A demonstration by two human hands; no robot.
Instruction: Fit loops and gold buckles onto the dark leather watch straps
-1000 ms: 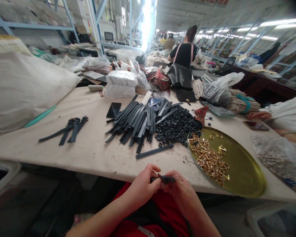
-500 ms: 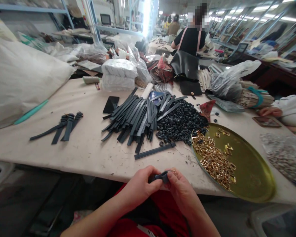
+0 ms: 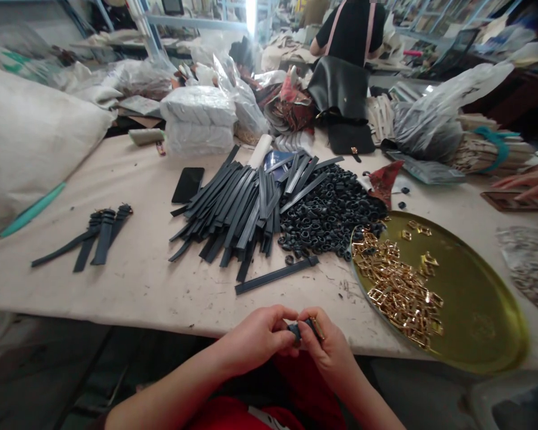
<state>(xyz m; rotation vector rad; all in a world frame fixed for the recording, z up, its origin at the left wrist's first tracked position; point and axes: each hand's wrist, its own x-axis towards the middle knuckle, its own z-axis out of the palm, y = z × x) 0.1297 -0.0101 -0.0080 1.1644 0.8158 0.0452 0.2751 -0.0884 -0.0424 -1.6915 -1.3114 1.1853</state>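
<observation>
At the table's front edge my left hand (image 3: 266,331) is closed, pinching a short dark strap (image 3: 295,329) that is mostly hidden by fingers. My right hand (image 3: 329,346) is closed beside it, gripping the strap's other end, where a gold buckle (image 3: 318,328) shows. Ahead of my hands lies a single dark strap (image 3: 275,276). Behind it is a heap of dark straps (image 3: 228,206) next to a pile of small black loops (image 3: 334,212). Several gold buckles (image 3: 401,292) are heaped in a round gold tray (image 3: 479,304) at right.
Several straps with loops and buckles (image 3: 103,233) lie at left near a phone (image 3: 188,185). A large white sack (image 3: 31,137), wrapped packs (image 3: 199,119) and a black leather piece (image 3: 341,89) line the back. Another person's hand (image 3: 526,182) is at far right.
My hands still hold the strap close together; the right has turned so the gold buckle shows more. The camera view has tilted down. The other person's hand at right has spread over the brown-framed piece.
</observation>
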